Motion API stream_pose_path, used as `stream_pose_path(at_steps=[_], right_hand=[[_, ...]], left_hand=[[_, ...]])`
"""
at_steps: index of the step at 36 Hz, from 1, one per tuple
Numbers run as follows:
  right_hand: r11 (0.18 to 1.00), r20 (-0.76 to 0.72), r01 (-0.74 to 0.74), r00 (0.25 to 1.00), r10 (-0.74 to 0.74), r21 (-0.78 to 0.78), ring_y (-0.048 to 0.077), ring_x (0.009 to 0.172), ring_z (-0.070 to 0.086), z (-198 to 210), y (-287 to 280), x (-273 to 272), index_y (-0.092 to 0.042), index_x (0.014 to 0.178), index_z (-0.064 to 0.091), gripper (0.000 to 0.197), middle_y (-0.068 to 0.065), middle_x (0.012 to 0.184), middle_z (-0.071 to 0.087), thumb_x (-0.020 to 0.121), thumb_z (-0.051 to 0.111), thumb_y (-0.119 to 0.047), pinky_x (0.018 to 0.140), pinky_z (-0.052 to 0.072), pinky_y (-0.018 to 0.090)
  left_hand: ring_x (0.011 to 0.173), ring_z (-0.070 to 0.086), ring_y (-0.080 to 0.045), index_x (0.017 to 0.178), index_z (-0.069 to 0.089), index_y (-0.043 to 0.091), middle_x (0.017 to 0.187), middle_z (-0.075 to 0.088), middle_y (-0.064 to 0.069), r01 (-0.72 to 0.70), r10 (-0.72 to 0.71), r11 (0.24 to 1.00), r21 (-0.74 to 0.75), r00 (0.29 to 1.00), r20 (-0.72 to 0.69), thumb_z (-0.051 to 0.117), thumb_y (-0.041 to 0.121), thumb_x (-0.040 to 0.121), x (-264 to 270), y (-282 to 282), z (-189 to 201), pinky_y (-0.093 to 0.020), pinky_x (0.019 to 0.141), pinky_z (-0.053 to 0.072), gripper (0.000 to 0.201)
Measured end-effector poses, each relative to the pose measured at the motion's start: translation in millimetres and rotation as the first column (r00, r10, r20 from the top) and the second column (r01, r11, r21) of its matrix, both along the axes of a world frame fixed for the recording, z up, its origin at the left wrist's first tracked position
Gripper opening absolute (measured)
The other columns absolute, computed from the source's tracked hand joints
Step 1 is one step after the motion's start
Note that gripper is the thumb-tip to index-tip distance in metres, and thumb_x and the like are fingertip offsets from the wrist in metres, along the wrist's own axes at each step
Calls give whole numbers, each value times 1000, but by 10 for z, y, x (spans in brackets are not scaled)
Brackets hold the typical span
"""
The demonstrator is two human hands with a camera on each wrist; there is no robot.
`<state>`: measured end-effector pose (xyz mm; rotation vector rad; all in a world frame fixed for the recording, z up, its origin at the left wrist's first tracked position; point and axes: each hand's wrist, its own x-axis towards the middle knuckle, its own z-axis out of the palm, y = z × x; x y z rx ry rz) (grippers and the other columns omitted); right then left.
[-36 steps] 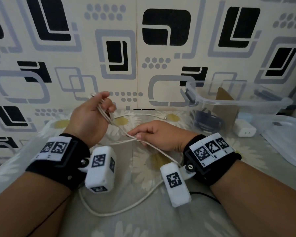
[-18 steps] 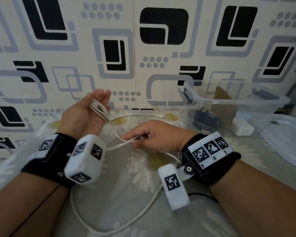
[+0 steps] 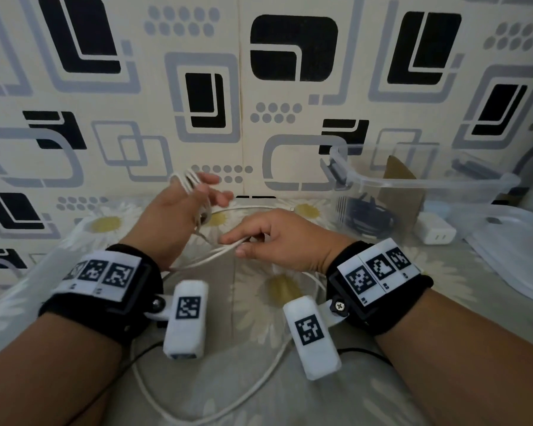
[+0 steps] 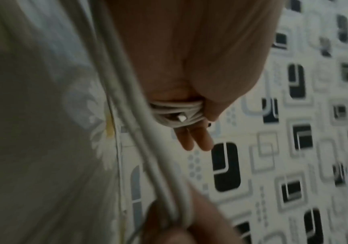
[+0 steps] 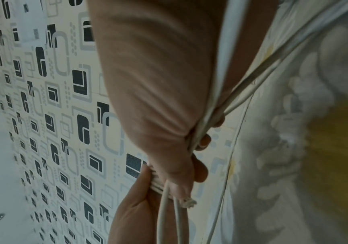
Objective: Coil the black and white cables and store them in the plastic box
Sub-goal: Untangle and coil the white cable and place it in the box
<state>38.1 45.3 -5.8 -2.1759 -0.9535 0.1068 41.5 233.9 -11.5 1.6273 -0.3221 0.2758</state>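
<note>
The white cable [image 3: 260, 384] is partly wound in several turns around my left hand [image 3: 210, 192], which is raised near the wall, its thumb holding the coil [image 4: 177, 115] in place. From there the cable runs down to my right hand [image 3: 240, 244], which pinches two strands [image 5: 164, 214] between thumb and fingers just above the bed. The remaining length lies in a loose loop on the sheet near my wrists. The clear plastic box [image 3: 419, 182] stands open at the right. A coiled black cable [image 3: 366, 218] lies inside it.
A brown cardboard piece [image 3: 400, 192] leans inside the box. A white charger [image 3: 434, 232] lies beside the box, with the clear lid [image 3: 517, 256] further right. The patterned wall [image 3: 290, 87] stands close behind. A thin black wire [image 3: 360, 352] trails under my right wrist.
My left hand has turned and risen, taking another turn of white cable around it. The right hand has stayed near the middle, still pinching the cable.
</note>
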Motion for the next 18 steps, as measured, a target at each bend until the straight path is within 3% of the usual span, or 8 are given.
stream_pose_path(at_steps=[2, 5, 8, 11, 15, 18], right_hand=[[996, 18, 19, 1000, -21, 90, -8, 86, 59, 7, -13, -11, -17, 108, 73, 23, -17, 91, 66, 86, 70, -11, 84, 42, 12], [989, 132, 33, 990, -52, 142, -6, 83, 57, 26, -11, -13, -16, 95, 75, 17, -19, 83, 63, 82, 72, -7, 78, 40, 8], [983, 246, 68, 963, -110, 171, 5, 83, 53, 24, 4, 8, -17, 88, 72, 10, -10, 80, 64, 80, 74, -10, 76, 43, 20], [974, 306, 92, 940, -153, 206, 3, 80, 50, 6, 7, 29, -18, 86, 72, 9, -12, 78, 62, 80, 75, -13, 73, 41, 18], [968, 357, 95, 917, -175, 230, 9, 84, 51, -17, 20, 68, -21, 91, 74, 12, -4, 85, 70, 79, 76, -17, 74, 43, 22], [972, 394, 90, 903, -172, 218, 5, 81, 46, -33, 24, 97, -23, 92, 74, 13, -14, 82, 66, 80, 76, -19, 72, 39, 17]], left_hand=[[85, 65, -3, 107, 56, 18, 77, 69, 12, -15, 7, 958, 285, 1000, 29, 39, 19, 104, -25, -16, -33, -13, 77, 45, 17], [65, 55, 5, 101, 60, 24, 70, 65, 22, 17, -12, 879, 476, 1000, -13, 44, 19, 102, -34, -3, -18, -10, 65, 40, 17], [72, 59, 3, 91, 66, 25, 79, 68, 13, 52, -46, 835, 547, 999, -25, 46, 21, 101, -69, -13, 28, -13, 71, 42, 22], [75, 59, 0, 66, 66, 29, 76, 68, 9, 82, -54, 766, 638, 997, -63, 48, 28, 99, -121, -25, 69, -16, 75, 40, 39], [69, 56, -5, 65, 64, 17, 71, 65, 6, 91, -23, 742, 664, 994, -111, 43, 49, 97, -155, -21, 95, -27, 74, 39, 50], [67, 53, -5, 65, 61, 26, 69, 60, 7, 109, -57, 764, 636, 993, -101, 44, 49, 97, -153, -9, 84, -26, 72, 37, 42]])
